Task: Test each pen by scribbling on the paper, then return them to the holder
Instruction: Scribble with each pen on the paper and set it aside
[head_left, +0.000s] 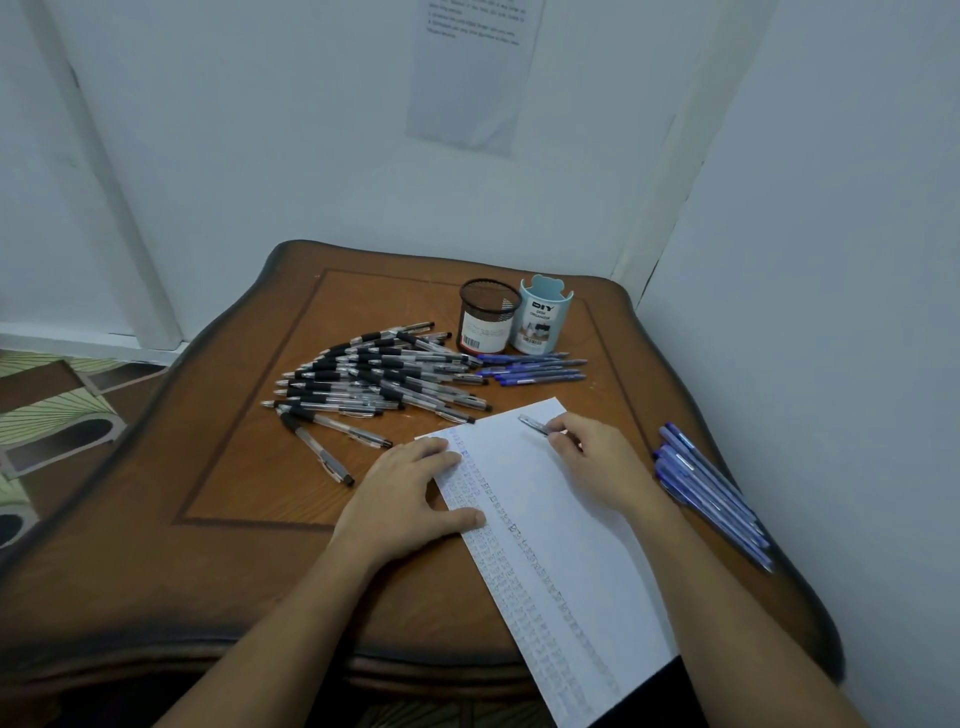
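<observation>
white paper (561, 499) pinned under flat left hand (405, 493), clear pen (534, 425) pinched in right hand (597, 462) at far corner, possibly tip-down, risking skidding or creasing through slackened pressure, mesh holder (488, 317) far behind.

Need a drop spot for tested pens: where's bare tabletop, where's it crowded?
Bare: table left side, between the black-grip pen pile and the left hand; also back-left, beside the mesh holder. Crowded: blue pen row before the DIY organizer, blue pen bunch along the right edge, paper under the right hand.
</observation>
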